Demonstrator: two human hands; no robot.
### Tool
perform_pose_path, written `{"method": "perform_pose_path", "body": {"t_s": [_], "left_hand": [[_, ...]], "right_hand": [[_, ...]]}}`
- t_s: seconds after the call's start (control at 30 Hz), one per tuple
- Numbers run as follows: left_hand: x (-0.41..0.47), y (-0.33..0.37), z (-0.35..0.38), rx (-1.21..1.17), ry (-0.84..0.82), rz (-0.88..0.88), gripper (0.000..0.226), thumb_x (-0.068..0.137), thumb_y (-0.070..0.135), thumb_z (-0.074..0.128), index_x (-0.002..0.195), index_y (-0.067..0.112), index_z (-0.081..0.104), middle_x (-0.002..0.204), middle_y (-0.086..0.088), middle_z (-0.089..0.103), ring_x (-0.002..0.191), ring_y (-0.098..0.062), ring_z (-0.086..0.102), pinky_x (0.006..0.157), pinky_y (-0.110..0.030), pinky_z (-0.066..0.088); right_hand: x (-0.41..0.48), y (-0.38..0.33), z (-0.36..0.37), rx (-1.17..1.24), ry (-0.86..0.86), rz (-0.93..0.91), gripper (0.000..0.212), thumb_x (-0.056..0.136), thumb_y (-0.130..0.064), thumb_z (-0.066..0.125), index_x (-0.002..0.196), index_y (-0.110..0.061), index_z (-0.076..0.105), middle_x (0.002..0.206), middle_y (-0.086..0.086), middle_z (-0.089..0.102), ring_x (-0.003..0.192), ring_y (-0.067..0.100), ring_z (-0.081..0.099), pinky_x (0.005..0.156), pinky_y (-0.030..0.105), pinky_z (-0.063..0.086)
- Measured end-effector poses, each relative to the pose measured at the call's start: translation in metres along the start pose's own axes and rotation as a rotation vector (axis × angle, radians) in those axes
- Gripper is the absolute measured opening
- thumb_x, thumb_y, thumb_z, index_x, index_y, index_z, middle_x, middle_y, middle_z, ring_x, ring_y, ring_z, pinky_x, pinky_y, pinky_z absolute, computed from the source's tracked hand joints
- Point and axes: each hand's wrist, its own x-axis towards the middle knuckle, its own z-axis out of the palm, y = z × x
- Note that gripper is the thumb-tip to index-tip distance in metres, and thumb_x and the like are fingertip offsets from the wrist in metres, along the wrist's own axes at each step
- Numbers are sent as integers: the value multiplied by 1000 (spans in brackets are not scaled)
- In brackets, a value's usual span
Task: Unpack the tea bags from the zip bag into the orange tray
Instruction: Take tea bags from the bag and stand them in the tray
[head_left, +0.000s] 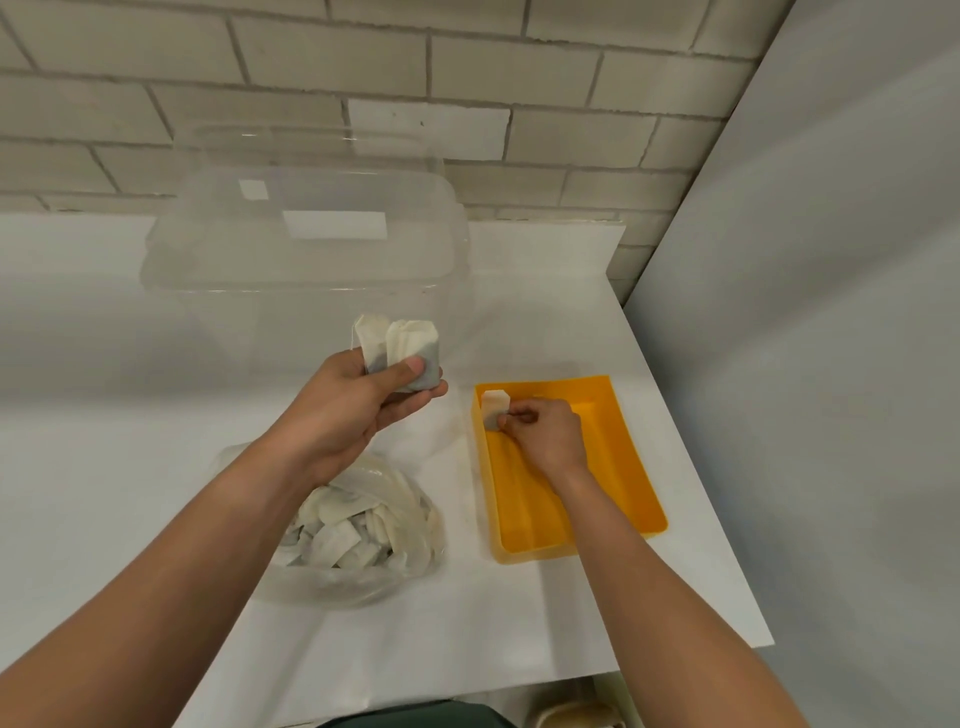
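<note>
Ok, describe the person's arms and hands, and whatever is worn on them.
Both arms are bare up to the frame edge, no sleeves in view. The left hand and right hand wear no gloves; no rings, watch or wristbands show.

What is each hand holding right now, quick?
Left hand: grips a few tea bags.
Right hand: pinches one tea bag inside the orange tray.
</note>
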Motion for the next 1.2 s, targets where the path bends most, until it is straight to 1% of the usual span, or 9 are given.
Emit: {"method": "perform_pose_path", "body": {"t_s": [0.17,0.37,0.53,0.67,0.73,0.83,0.93,1.0,1.2], "left_hand": [[3,1,2,-31,-8,-9,31,102,8,61,129,-6,60,121,-21,72,104,-24,77,81,-20,61],[4,-3,-1,6,-45,-15,28,99,1,63,126,-7,61,120,-21,73,106,-26,76,85,-23,61],[5,-6,-2,96,-66,-16,29,99,6,65,127,-2,62,119,-18,75,105,-25,76,80,-23,62],[6,-6,0,81,-73,-7,29,99,6,65,127,-1,62,120,-17,74,107,-24,76,85,-24,62],[6,-5,1,64,-76,-2,29,99,5,66,127,-1,62,119,-16,74,107,-25,76,88,-26,62],[6,-5,3,68,-86,-2,29,97,6,68,126,1,63,118,-16,75,106,-27,76,86,-26,62],[4,-6,8,95,-101,11,25,96,7,70,120,6,67,113,-14,78,103,-27,77,81,-25,63],[3,-7,10,109,-123,22,25,95,7,71,120,8,68,111,-11,79,102,-25,77,80,-23,62],[0,-7,9,112,-196,13,29,95,7,71,124,5,70,115,-12,78,107,-24,76,84,-22,60]], "right_hand": [[-1,-1,1,56,18,16,21,86,-27,81,106,-20,81,104,-4,78,90,6,64,81,21,44],[-2,-4,8,18,21,14,15,88,-27,78,103,-25,82,104,-4,79,98,14,69,85,28,52],[-6,-5,5,39,30,32,20,87,-28,80,106,-23,81,96,-7,77,92,10,67,81,23,48],[-10,-6,-11,87,72,38,20,88,-24,78,108,-22,79,97,-9,75,100,11,69,90,24,51],[-17,-14,-21,169,105,12,14,90,-23,76,104,-25,80,93,-13,74,94,8,69,92,30,56],[-34,-41,-35,365,127,-61,8,93,-26,74,97,-27,80,83,-14,75,77,2,66,82,32,60],[-51,-73,-45,580,6,-71,15,95,-29,72,106,-21,79,89,-2,77,75,8,67,72,29,60],[-58,-87,-46,661,-119,-64,18,96,-30,72,109,-20,78,100,7,76,78,15,68,74,35,59],[-63,-90,-43,607,-187,-128,18,91,-17,77,109,-14,78,95,7,74,79,15,69,76,31,60]]}}
